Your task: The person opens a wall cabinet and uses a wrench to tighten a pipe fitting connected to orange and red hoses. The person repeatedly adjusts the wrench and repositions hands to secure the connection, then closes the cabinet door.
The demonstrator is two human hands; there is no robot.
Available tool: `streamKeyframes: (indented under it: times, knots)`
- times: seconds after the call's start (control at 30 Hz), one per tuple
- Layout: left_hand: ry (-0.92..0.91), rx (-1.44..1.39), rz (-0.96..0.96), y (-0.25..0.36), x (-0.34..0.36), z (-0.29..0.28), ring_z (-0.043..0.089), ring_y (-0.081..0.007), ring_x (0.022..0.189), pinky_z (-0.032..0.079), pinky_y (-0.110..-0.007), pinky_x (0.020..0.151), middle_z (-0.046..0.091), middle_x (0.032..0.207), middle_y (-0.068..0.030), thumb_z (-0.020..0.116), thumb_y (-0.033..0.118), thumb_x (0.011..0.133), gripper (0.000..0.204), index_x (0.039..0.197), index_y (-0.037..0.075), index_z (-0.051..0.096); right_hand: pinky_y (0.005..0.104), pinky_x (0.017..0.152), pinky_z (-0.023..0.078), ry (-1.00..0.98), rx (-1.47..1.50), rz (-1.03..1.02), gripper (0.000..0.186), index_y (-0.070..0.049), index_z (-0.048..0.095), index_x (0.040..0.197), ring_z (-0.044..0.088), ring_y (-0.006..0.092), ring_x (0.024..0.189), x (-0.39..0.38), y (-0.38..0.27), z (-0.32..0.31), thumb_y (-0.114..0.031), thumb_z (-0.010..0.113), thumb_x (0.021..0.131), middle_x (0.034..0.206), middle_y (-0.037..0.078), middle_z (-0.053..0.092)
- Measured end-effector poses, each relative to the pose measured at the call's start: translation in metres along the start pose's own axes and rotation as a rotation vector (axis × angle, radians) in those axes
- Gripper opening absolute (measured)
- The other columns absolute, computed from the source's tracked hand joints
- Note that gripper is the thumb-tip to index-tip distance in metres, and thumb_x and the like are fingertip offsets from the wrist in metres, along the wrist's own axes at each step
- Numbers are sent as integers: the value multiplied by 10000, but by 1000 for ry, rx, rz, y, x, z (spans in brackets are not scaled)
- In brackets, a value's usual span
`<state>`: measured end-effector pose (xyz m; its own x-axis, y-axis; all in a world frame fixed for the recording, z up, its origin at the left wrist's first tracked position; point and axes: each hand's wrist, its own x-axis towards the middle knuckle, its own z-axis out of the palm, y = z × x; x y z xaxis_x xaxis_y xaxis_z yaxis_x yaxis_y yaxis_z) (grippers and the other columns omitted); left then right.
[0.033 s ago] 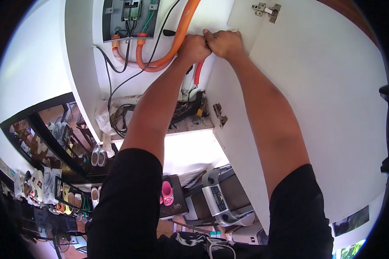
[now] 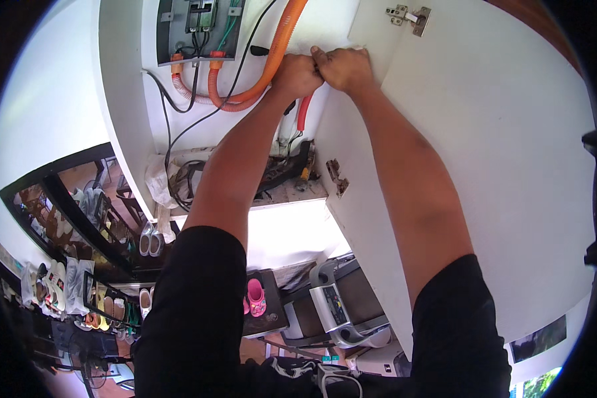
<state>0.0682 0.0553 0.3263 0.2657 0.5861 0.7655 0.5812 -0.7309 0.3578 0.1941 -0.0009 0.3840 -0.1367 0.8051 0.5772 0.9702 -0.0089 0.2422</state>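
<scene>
Both arms reach up into a white wall cabinet, and the hands meet at its back right. My left hand (image 2: 297, 76) is closed in a fist, its knuckles against the other hand. My right hand (image 2: 342, 68) is also closed, with its thumb raised over the meeting point. What they grip between them is hidden by the fingers. Just below the hands a red tube (image 2: 304, 114) hangs down, with thin dark wires at its lower end. Left of my left hand, an orange corrugated conduit (image 2: 275, 56) curves down and round to an open grey breaker box (image 2: 230, 50).
To the right stands the white cabinet door (image 2: 491, 146), with a metal hinge (image 2: 418, 20) on top and a rusty one (image 2: 338, 178) lower. Cables and debris lie on the cabinet shelf (image 2: 298, 192). Below are pink clogs (image 2: 257, 298), a treadmill (image 2: 335, 308) and a shoe rack (image 2: 113, 302).
</scene>
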Motion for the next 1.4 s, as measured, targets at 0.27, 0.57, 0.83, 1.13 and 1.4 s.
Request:
streamKeyframes:
  times: [0.27,0.57,0.83,1.13,1.4]
  knots:
    - [-51,-309,86,-26,-6,0,719,-351,903,550,-448,853,728,926,-216,701,310,906,327,1090,42,736,520,1053,486,-134,125,62,726,-30,777,1079,709,387,1091,24,11,-13,-553,274,1087,1101,223,750]
    - [73,-233,160,-25,-14,8,670,-399,1025,514,-470,928,715,1063,-209,581,347,1055,340,1159,56,723,503,998,537,26,32,132,704,-74,771,1117,707,383,1107,37,1,-10,-550,252,1092,1157,193,750]
    - [47,-236,-72,-6,-6,1,686,-392,1086,513,-469,974,733,1145,-208,608,368,1029,370,1218,75,733,487,979,549,75,46,182,674,-105,786,1101,718,367,1101,54,3,-2,-542,273,1088,1176,187,749]
    - [-205,-591,-81,-31,-5,-8,693,-272,1039,509,-368,959,752,1115,-177,649,347,974,384,1217,65,744,490,989,543,39,110,143,658,-88,752,1164,707,358,1133,24,-5,-14,-567,310,1074,1187,182,746]
    - [-121,-599,-73,-24,-12,-1,664,-199,990,499,-350,944,766,1091,-112,645,338,1026,357,1218,49,728,473,902,585,128,-115,-133,443,-72,751,1070,745,342,1011,32,-5,1,-385,437,1076,1073,160,767]
